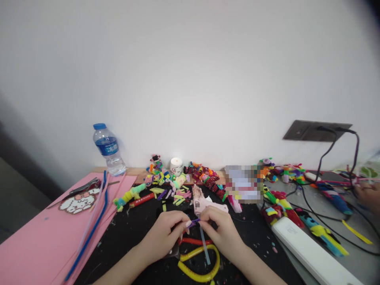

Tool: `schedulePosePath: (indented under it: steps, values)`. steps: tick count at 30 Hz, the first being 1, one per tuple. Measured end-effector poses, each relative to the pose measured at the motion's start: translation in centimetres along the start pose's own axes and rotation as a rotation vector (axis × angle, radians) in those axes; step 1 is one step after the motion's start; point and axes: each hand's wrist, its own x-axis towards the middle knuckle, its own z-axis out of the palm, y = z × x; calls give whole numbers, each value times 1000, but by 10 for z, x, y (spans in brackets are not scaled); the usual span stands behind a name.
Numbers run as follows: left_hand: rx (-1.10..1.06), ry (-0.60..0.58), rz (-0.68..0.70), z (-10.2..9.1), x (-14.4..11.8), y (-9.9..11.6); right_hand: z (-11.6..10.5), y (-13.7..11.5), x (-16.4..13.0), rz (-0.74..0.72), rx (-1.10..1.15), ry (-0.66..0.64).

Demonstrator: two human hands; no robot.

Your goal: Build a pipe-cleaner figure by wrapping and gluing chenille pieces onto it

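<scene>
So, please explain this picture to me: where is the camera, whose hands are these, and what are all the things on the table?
There is one picture, from a camera worn on a person's head, looking forward and down. The two bare hands at the bottom are that person's own. The left hand and right hand together pinch a small purple piece, probably a fuzzy craft stick. Just behind them lies a pink glue gun on the black mat. A yellow loop lies below the hands. To the left are a pink sheet and a water bottle. Many colourful craft pieces lie along the wall. Another person's hand shows at the right edge.
</scene>
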Motion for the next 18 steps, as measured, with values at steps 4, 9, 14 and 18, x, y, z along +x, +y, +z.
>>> schedulePosePath:
  steps: [4, 9, 14, 18]
  values:
    - [-9, 70, -41, 1, 0, -1, 1, 0, -1, -4, 1, -38]
    - [-59, 113, -64, 1, 1, -2, 3, -1, -1, -7, -5, -90]
    - [-68, 117, -73, 1, 0, 0, 3, -2, -1, -19, -5, -99]
    - [-66, 118, -73, 1, 0, 0, 2, -4, -2, -28, -2, -107]
